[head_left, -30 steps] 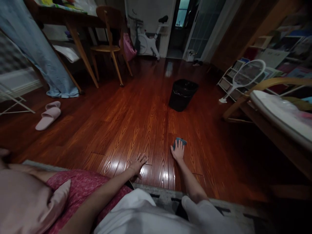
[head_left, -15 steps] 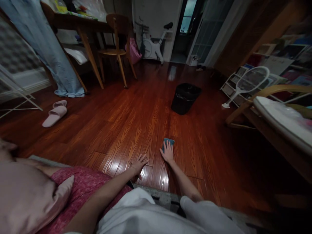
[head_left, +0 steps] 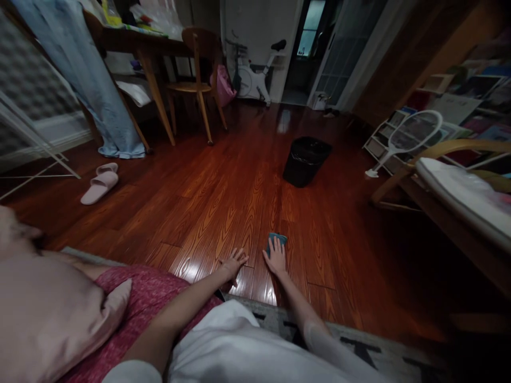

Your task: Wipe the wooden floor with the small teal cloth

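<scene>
A folded blue-green cloth [head_left: 275, 240] lies on the glossy red-brown wooden floor [head_left: 223, 186]. My right hand [head_left: 276, 257] presses flat over its near part, fingers stretched forward and spread; the cloth's far edge shows beyond the fingertips. To the left, my left hand [head_left: 233, 264] rests palm down on the bare boards with its fingers apart, holding nothing. Whatever part of the cloth is under the right palm is hidden.
A black lined trash bin [head_left: 305, 165] stands ahead on the right. Pink slippers [head_left: 99, 186] lie left, near a wooden chair [head_left: 197, 88]. A cushioned wooden seat [head_left: 459, 197] is at right, a white racket [head_left: 411, 135] behind it. A grey patterned rug [head_left: 359, 340] edges the floor near me.
My right hand and the cloth sit slightly nearer to me in the picture. The whole view has shifted a little; the left hand stays flat on the floor.
</scene>
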Available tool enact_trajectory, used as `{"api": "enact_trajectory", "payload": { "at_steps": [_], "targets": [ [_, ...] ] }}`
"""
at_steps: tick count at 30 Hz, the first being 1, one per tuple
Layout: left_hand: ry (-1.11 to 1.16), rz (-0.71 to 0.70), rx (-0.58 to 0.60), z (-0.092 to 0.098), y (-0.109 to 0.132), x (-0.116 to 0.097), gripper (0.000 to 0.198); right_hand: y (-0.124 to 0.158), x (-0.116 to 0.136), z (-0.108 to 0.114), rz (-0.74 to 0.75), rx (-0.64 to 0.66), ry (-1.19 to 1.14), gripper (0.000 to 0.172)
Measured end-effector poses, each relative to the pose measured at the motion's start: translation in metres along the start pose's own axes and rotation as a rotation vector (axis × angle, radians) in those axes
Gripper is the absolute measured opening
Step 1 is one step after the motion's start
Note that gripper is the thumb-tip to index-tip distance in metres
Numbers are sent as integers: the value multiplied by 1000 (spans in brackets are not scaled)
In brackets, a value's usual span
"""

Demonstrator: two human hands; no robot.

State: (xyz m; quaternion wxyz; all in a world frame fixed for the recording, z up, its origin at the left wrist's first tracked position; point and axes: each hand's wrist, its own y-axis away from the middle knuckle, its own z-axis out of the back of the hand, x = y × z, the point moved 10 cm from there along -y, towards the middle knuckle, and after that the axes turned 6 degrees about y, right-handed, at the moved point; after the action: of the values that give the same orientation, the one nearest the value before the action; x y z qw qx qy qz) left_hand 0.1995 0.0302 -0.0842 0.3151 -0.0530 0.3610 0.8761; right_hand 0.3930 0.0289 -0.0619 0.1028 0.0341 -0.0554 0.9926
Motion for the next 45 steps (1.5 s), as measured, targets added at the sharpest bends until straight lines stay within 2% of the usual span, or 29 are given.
{"api": "enact_trajectory", "payload": {
  "at_steps": [3, 6, 8, 11, 13, 15, 18, 24, 27, 29, 32, 37, 40, 42, 45],
  "targets": [
    [-26, -11, -8, 2, -2, -2, 144, -30, -2, -1, -77, 45, 13, 69],
    [-38, -20, -4, 3, -3, -3, 137, -22, 3, -5, -60, 52, 24, 70],
    [-33, -12, 17, 4, -1, -3, 136, 6, 13, -10, 45, 29, 23, 70],
    [-30, 10, 32, 6, 2, -2, 137, 67, 27, -16, 239, -24, 7, 69],
    [-31, 23, 25, 8, 4, -1, 137, 100, 31, -18, 272, -38, 7, 69],
    [-30, 20, 11, 10, 6, -1, 137, 116, 34, -18, 255, -35, 10, 69],
    [-25, -9, 0, 11, 11, -2, 134, 108, 42, -13, 211, -14, 11, 69],
    [-33, -73, -43, 12, 34, 6, 111, 41, 64, -4, 239, 64, -10, 69],
    [-7, -120, -35, 11, 42, 13, 101, 10, 73, 2, 197, 103, 8, 68],
    [26, -138, -32, 12, 44, 18, 98, -1, 79, 5, 147, 124, 29, 69],
    [53, -144, -22, 13, 42, 25, 93, 10, 91, 0, 157, 150, 42, 70],
    [54, -181, -29, 14, 36, 35, 87, 83, 115, -17, 433, 100, 10, 71],
    [51, -178, -37, 12, 34, 41, 88, 114, 114, -18, 460, 41, 8, 69],
    [42, -147, -27, 9, 33, 45, 88, 118, 113, -16, 436, 28, 3, 68],
    [30, -119, -4, 7, 33, 48, 87, 105, 118, -12, 411, 40, -16, 68]
  ]
}}
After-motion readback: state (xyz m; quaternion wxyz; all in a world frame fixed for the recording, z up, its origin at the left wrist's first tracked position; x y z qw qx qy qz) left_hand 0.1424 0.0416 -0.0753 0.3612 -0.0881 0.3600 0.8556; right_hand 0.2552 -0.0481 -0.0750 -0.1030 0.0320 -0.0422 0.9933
